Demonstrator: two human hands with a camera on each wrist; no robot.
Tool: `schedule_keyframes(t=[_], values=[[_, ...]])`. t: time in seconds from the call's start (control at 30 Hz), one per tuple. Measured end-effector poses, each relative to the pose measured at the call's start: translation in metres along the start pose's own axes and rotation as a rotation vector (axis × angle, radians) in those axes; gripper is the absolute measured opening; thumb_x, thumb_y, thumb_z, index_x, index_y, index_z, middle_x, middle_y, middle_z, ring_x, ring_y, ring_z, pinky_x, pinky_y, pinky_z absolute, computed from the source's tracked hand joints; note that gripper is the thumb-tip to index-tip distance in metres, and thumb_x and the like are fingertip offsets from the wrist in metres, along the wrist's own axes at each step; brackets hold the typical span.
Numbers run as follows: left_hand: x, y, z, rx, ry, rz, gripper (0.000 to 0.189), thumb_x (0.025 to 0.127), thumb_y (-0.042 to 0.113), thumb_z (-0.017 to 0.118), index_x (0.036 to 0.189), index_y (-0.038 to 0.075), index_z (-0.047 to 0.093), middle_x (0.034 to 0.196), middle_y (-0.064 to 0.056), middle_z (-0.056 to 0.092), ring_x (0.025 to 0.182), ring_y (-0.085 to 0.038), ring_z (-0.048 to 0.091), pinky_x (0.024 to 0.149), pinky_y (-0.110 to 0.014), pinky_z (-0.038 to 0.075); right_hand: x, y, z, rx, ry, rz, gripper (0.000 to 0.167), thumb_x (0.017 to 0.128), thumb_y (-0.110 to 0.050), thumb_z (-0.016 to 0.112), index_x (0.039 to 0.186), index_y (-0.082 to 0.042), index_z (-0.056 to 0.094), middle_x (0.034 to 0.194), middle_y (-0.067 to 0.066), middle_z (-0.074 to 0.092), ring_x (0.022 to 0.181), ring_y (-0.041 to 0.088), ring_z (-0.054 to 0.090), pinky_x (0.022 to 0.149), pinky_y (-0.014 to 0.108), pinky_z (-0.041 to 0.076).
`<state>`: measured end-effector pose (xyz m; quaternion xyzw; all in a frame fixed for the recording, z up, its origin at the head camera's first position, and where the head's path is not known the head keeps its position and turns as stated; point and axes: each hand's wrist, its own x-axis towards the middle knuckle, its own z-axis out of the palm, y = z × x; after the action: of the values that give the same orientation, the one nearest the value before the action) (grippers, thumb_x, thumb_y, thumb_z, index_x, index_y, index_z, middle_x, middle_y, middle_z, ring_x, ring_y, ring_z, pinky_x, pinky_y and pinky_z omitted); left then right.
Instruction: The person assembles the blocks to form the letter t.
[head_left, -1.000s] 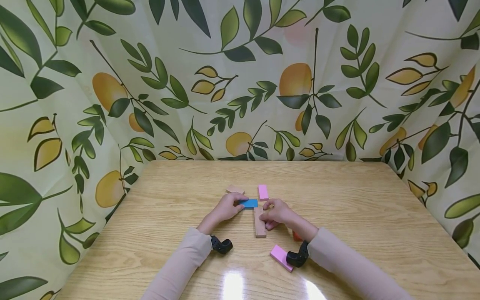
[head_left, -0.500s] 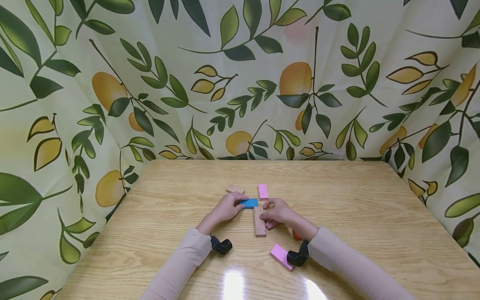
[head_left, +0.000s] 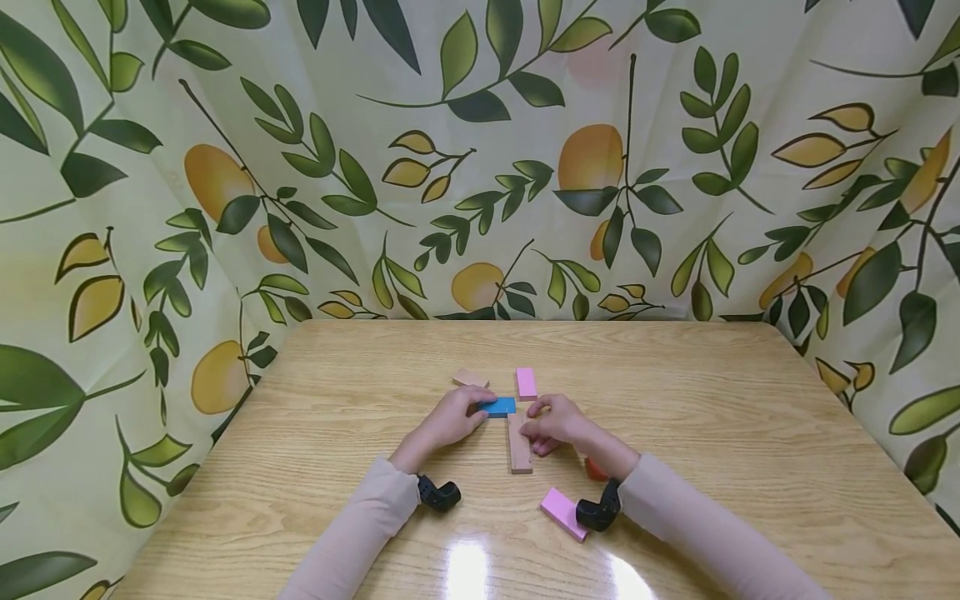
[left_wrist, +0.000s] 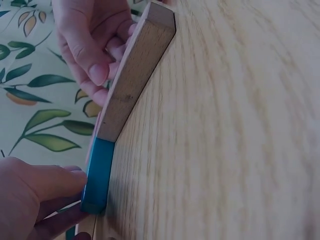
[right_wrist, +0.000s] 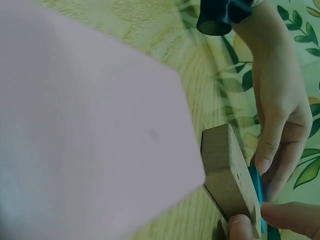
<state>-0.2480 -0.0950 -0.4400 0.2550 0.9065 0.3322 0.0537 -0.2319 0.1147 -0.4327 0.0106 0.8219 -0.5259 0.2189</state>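
Observation:
My left hand (head_left: 450, 414) pinches a blue rectangular block (head_left: 500, 407) lying flat on the table. Its thumb shows against the block in the left wrist view. A long plain wooden block (head_left: 519, 450) points from the blue block towards me; their ends meet or nearly meet. My right hand (head_left: 558, 423) is at the wooden block's right side, fingers bent, fingertips at its upper edge. Thumb and finger appear beside the wooden block (right_wrist: 220, 170) in the right wrist view, but whether they grip it is unclear. No finger shows on its left face (left_wrist: 135, 80).
Behind the hands lie another wooden block (head_left: 470, 377) and a pink block (head_left: 526, 383). A second pink block (head_left: 561, 512) lies near the right wrist, looming large in the right wrist view. A red block (head_left: 595, 469) is partly hidden under the right forearm. Patterned cloth surrounds the table (head_left: 337, 517).
The right hand has shifted very slightly to the right, and the left wrist slightly left. Otherwise the blocks and both hands keep their places.

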Motion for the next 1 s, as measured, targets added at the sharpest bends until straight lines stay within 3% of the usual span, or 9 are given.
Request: schedule_keyframes(t=[0.37, 0.57, 1.0], values=[[-0.011, 0.005, 0.001, 0.138, 0.006, 0.087, 0.035, 0.095, 0.011, 0.057, 0.129, 0.0, 0.06, 0.142, -0.02, 0.052, 0.136, -0.037, 0.047, 0.115, -0.05, 0.038, 0.003, 0.0, -0.01, -0.049, 0.035, 0.007, 0.027, 0.084, -0.009, 0.071, 0.104, 0.002, 0.057, 0.068, 0.003, 0.064, 0.05, 0.009, 0.058, 0.049, 0.022, 0.055], [-0.018, 0.011, 0.0, 0.203, -0.064, 0.114, 0.041, 0.096, 0.019, 0.057, 0.135, 0.006, 0.056, 0.148, -0.016, 0.047, 0.14, -0.035, 0.042, 0.117, -0.05, 0.036, 0.006, 0.0, -0.016, -0.066, 0.034, 0.003, 0.027, 0.085, -0.01, 0.07, 0.105, 0.003, 0.057, 0.067, 0.002, 0.063, 0.053, 0.009, 0.059, 0.05, 0.023, 0.054], [-0.023, 0.02, 0.006, 0.237, -0.14, 0.185, 0.05, 0.096, 0.03, 0.058, 0.14, 0.009, 0.051, 0.154, -0.008, 0.041, 0.144, -0.026, 0.038, 0.12, -0.043, 0.033, 0.015, -0.001, -0.025, -0.061, 0.02, -0.022, 0.026, 0.088, -0.013, 0.068, 0.107, 0.002, 0.058, 0.071, 0.003, 0.065, 0.057, 0.01, 0.06, 0.055, 0.022, 0.056]])
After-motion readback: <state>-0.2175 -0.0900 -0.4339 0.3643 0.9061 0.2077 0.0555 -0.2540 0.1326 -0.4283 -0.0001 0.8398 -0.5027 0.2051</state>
